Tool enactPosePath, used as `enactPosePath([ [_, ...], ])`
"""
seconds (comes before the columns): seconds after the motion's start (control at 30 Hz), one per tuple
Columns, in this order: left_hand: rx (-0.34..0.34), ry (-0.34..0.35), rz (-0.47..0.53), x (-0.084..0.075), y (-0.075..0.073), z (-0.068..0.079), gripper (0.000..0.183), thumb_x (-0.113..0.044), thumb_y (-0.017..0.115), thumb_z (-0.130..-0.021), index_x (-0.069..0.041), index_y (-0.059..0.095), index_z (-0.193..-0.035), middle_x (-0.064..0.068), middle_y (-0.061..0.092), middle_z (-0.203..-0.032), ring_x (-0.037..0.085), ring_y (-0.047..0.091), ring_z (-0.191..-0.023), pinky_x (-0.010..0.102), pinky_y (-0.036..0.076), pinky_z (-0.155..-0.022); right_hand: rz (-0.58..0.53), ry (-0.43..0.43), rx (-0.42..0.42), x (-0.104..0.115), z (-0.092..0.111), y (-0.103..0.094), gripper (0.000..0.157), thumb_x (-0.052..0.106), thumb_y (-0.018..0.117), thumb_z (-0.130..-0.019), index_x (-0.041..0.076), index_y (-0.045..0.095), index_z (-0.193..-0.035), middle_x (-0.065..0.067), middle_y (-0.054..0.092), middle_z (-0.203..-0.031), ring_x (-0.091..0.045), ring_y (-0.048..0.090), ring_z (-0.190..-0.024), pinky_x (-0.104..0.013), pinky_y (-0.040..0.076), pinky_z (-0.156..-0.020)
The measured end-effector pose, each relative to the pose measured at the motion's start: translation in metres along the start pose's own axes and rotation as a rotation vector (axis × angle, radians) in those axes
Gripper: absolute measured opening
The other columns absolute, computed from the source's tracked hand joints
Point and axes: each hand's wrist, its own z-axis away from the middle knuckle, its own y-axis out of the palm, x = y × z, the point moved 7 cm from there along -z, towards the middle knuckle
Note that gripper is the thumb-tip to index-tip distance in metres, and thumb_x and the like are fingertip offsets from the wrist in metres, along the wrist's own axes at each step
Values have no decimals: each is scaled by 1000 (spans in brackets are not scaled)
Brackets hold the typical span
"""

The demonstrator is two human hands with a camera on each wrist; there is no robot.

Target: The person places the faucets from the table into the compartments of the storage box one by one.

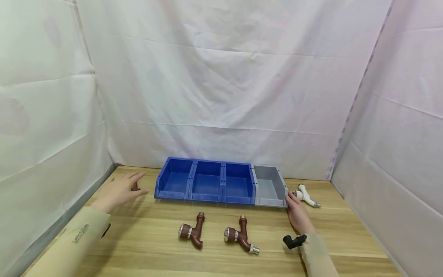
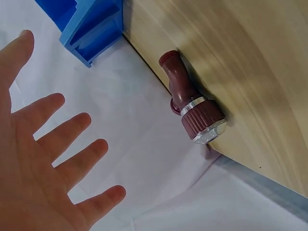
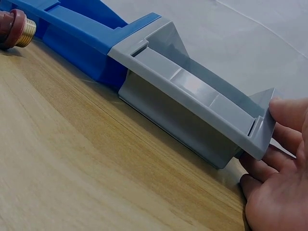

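My right hand (image 1: 300,216) grips the front right corner of a grey storage bin (image 1: 271,202), thumb on its side wall and fingers below in the right wrist view. The grey bin joins the end of a row of three blue bins (image 1: 205,197). Left of the row, my left hand (image 1: 119,190) hovers with spread fingers, holding nothing. A brown tap (image 2: 183,86) lies near the left hand in the left wrist view; in the head view it seems hidden behind that hand. Two more brown taps, one plain-spouted (image 1: 198,231) and one metal-tipped (image 1: 243,234), lie in front of the bins.
A white tap (image 1: 304,196) lies right of the grey bin, just beyond my right hand. The wooden table (image 1: 155,257) is bounded by white cloth walls (image 1: 221,96) at the back and both sides.
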Motion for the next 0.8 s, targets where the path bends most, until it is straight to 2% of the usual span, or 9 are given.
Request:
enactPosePath([
  [0.07,9,0,3,1,-1,-3,81,-62,60,-87,-4,48,-141,20,57,-130,47,51,-117,72,32,-92,-1,-2,3,0,1,0,61,15,34,-107,3,-3,-154,-8,-5,-161,-16,-5,-146,-28,4,-116],
  [0.17,4,7,4,2,-4,-6,80,-60,61,-87,-3,48,-142,21,57,-129,47,51,-117,70,35,-91,-8,-11,11,1,1,1,61,13,34,-107,2,-4,-153,-9,-5,-161,-17,-4,-146,-28,4,-116],
  [0.33,2,-5,-18,6,-7,-11,86,-69,53,-86,-5,47,-143,19,60,-125,48,51,-116,70,36,-90,-7,-27,18,2,0,2,58,6,31,-106,0,-3,-153,-11,-7,-160,-20,-5,-146,-30,2,-116],
  [0.43,8,-10,-32,8,-6,-13,88,-72,50,-86,-6,46,-144,21,55,-133,48,50,-118,71,35,-91,2,-29,23,1,-1,2,58,5,30,-106,0,-4,-153,-12,-10,-160,-21,-6,-145,-33,1,-117],
  [0.8,28,-19,-42,14,1,-16,89,-73,50,-84,-6,47,-143,24,51,-137,50,47,-120,70,36,-90,-11,-13,11,1,0,0,58,3,29,-106,0,-4,-153,-11,-8,-160,-19,-5,-145,-31,3,-117],
])
